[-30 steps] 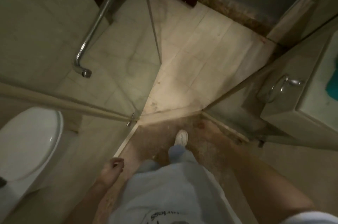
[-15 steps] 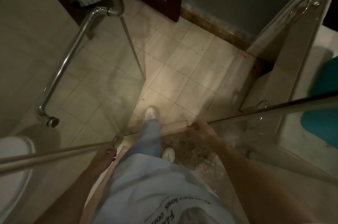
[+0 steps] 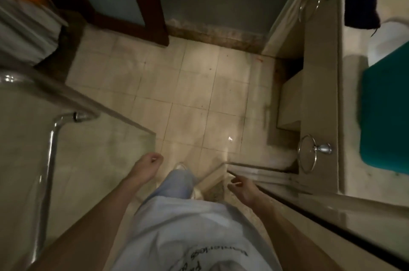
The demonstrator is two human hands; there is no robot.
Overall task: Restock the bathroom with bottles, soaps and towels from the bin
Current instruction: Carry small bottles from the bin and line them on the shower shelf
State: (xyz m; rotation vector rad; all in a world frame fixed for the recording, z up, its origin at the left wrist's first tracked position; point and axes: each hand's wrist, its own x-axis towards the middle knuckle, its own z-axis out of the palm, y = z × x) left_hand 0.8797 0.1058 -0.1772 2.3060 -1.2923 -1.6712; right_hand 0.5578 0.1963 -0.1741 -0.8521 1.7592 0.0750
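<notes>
head view: my left hand and right hand hang loosely curled, empty, likely free to reach the teal bin at the vanity edge.

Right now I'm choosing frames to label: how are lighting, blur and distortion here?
Head view: dim, warm light; teal item at right smeared by motion; small glare spot on the floor tiles; wide-angle lens bends the counter edges.

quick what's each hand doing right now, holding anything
Left hand: open, fingers loosely curled, holding nothing.
Right hand: open, fingers relaxed, holding nothing.
</notes>
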